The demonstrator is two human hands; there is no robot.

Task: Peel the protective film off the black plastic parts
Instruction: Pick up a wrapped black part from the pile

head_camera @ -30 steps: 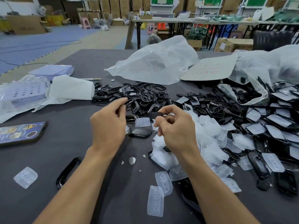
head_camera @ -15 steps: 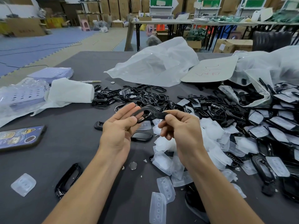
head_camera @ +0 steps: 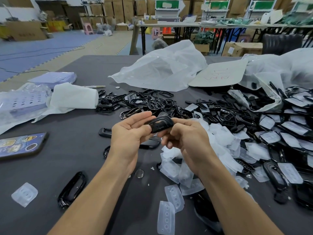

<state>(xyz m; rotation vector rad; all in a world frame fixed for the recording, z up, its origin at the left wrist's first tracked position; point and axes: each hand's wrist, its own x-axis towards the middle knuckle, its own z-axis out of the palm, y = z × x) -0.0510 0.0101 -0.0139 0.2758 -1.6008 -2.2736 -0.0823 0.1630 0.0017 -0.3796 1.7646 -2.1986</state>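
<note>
Warehouse space with stacked cardboard boxes and folding tables forms the background; in front lies a dark grey table (head_camera: 71, 133) crowded with work. At its centre a person's two bare hands meet just above the surface around one black plastic part (head_camera: 159, 125), a curved glossy shell with a pale smear on top. The left hand (head_camera: 130, 136) is palm up, fingers nearly straight beneath the part and thumb pressed onto its near edge, pinching it. The right hand (head_camera: 188, 138) has its fingers curled, gripping the part's right end. Whether film remains on this piece cannot be told. Just right of the hands sits a heap of peeled film pieces (head_camera: 220, 138), translucent white; further right is a pile of film-covered parts (head_camera: 288, 133). Beyond the hands lie bare black frames (head_camera: 145, 100). A phone (head_camera: 20, 145) rests at the left edge. The step in hand appears to be finding a film edge to lift. It would likely go best with the left hand steadying the shell while a right fingernail catches a corner, then pulling low and slowly so the film comes away whole and the gloss is not scratched.
</note>
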